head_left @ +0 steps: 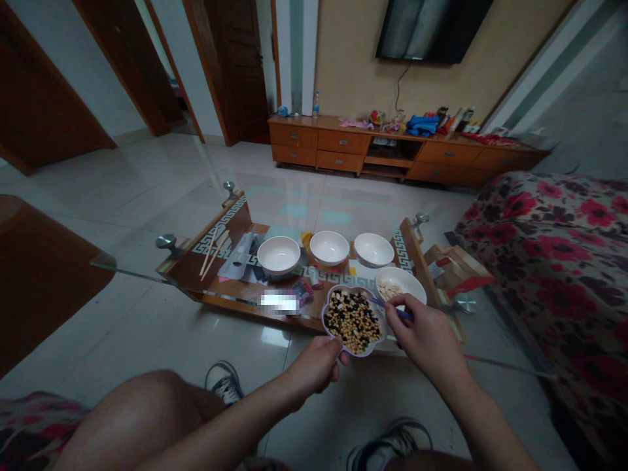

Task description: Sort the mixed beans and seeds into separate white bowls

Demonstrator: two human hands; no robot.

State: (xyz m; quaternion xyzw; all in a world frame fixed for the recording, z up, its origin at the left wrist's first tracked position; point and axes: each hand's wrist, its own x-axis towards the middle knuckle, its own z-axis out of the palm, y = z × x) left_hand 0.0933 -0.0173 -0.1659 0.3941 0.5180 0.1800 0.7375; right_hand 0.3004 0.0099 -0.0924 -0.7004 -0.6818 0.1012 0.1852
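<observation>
My left hand [321,366] grips the near rim of a scalloped, purple-edged bowl [326,302], thumb on top. The bowl holds a mix of black and yellowish beans [354,322] with a few larger pale pieces. In my right hand [424,330] is a purple spoon [403,314], its far end over the bowl's right side; whether anything lies on it is too small to tell. Just beyond my right hand stands a white bowl [416,282] with pale pieces [390,290] inside. Three more white bowls, left [279,255], middle [329,248] and right [373,249], stand in a row behind.
A pair of chopsticks [214,255] lies at the left of the glass-topped table [142,271]. Metal knobs [167,242] rise at its corners. A brown paper bag [454,268] is at the right, near a flower-patterned sofa [554,229]. A low cabinet [338,140] stands farther back.
</observation>
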